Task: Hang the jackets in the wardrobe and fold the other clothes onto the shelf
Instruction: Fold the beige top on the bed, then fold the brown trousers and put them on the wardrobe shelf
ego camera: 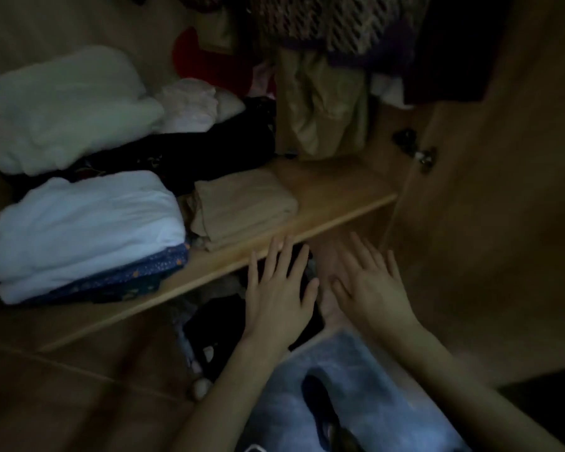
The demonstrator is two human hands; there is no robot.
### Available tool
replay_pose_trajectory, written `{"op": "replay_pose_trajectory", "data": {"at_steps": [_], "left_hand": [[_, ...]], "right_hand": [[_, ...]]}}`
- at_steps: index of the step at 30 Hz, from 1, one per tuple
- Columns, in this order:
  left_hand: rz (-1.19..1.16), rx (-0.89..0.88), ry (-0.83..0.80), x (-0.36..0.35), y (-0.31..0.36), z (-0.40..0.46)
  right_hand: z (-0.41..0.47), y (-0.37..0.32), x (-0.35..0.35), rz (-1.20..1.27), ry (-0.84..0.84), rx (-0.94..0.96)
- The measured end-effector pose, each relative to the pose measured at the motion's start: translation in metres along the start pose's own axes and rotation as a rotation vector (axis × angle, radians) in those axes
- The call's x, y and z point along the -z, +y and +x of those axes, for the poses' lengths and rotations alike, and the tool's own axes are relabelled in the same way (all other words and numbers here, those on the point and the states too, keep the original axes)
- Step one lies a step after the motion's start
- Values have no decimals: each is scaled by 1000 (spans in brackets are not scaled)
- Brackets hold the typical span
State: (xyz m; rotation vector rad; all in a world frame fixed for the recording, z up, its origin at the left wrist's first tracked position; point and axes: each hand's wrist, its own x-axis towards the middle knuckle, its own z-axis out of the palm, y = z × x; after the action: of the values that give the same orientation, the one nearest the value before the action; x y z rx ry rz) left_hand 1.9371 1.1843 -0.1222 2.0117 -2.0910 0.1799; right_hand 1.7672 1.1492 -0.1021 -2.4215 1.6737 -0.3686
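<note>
Beige folded garment [242,207] is lying on the shelf [333,187] at 12 o'clock; left hand [279,296] and right hand [371,285] are hovering flat, empty.

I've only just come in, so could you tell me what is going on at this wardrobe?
A person is sorting clothes at an open wardrobe. Both hands are empty, fingers spread: the left hand and right hand reach out just below the shelf edge. On the shelf sit a folded beige garment, a folded white stack and dark clothes. Garments hang above.
</note>
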Motion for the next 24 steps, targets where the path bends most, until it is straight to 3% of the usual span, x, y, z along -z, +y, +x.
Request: {"op": "replay_pose_trajectory", "data": {"at_steps": [15, 24], "left_hand": [[-117, -488, -195, 5, 194, -100], [-182, -887, -343, -11, 391, -192]], "right_hand": [[-233, 106, 16, -4, 126, -551], [-444, 198, 45, 15, 271, -961]]}}
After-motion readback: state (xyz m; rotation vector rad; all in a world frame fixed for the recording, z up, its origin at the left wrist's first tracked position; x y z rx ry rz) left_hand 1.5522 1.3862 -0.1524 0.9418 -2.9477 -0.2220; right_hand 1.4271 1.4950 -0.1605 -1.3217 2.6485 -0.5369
